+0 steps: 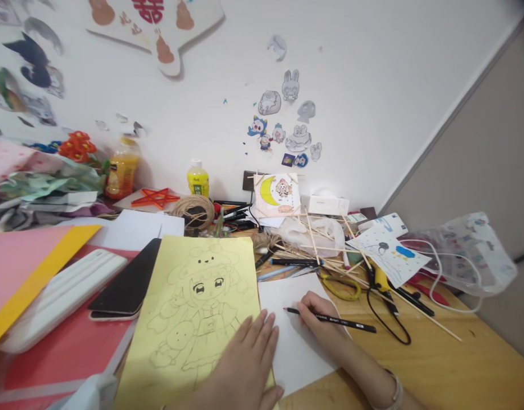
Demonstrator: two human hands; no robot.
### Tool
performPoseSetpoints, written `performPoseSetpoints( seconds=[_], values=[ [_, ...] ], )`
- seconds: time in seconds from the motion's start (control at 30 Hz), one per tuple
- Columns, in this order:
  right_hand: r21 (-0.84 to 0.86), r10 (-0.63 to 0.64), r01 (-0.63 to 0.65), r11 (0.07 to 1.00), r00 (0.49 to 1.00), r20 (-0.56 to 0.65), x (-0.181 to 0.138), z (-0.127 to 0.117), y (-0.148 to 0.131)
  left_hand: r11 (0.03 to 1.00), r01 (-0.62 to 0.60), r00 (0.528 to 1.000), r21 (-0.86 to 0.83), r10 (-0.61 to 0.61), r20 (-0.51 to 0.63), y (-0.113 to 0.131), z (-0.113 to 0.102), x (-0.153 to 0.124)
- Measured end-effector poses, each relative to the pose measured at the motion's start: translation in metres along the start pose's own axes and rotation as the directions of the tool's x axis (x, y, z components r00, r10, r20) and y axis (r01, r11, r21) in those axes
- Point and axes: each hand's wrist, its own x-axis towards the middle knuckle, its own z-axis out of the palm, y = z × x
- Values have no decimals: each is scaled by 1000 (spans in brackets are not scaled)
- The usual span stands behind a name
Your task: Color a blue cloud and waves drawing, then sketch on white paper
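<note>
A yellow sheet with a pencil drawing of a cartoon girl in an animal hat lies on the desk in front of me. My left hand rests flat across its lower right part, fingers stretched out, the fingertips close to a white sheet. That white paper lies beside the yellow one and shows no clear marks. In my right hand is a black pencil, pinched near its reddish tip, which is at or just above the white paper. A bracelet circles my right wrist.
Left of the drawing lie a black phone, a white power bank and a pink-and-yellow folder. Behind stand a yellow-capped bottle, a twine coil and a small moon picture. Thin sticks, yellow scissors and a glue gun crowd the right.
</note>
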Motion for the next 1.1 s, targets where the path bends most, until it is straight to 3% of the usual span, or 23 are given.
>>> performPoseSetpoints(
  seconds=[0.3, 0.47, 0.67, 0.9, 1.1],
  values=[
    [3, -28, 28, 1000, 1000, 2, 0, 1, 5, 997, -5, 999, -74, 8, 34, -5, 12, 5],
    [31, -32, 32, 999, 999, -4, -1, 1, 5, 997, 19, 997, -80, -13, 73, -1, 7, 5],
    [32, -61, 61, 998, 998, -5, 1, 0, 3, 997, 20, 998, -73, -15, 62, 1, -1, 2],
    [19, -45, 45, 999, 999, -8, 0, 1, 4, 1000, 10, 1000, 9, -10, 4, -3, 10, 2],
    [-16, -57, 57, 998, 998, 4, 0, -1, 2, 999, 8, 1000, -48, -7, 15, -3, 10, 1]
  ],
)
